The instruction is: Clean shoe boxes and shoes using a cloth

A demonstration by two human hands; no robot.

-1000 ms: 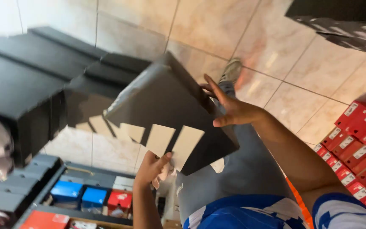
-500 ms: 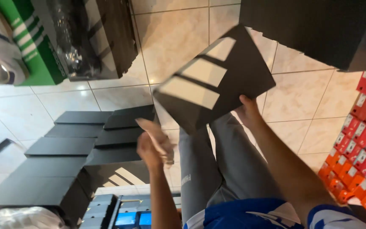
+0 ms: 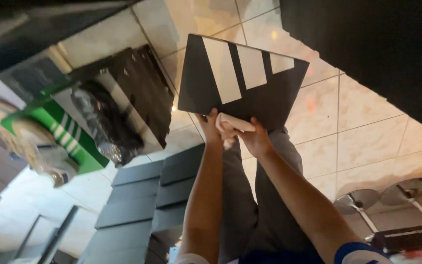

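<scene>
- Both hands, the left hand (image 3: 212, 126) and the right hand (image 3: 251, 138), meet at the near edge of a black box lid (image 3: 240, 80) and grip it together.
- The lid is held up above the tiled floor (image 3: 367, 137), its striped face towards the camera.
- Its long axis runs left to right, tilted slightly down to the right; the three pale stripes slant up and away from the hands.
- Flat black boxes (image 3: 142, 205) lie stacked below on the left.

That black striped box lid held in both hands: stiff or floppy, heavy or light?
The lid probably is stiff: it stays flat though gripped only at its lower edge. Likely light, since the left hand and right hand pinch it with their fingers.
</scene>
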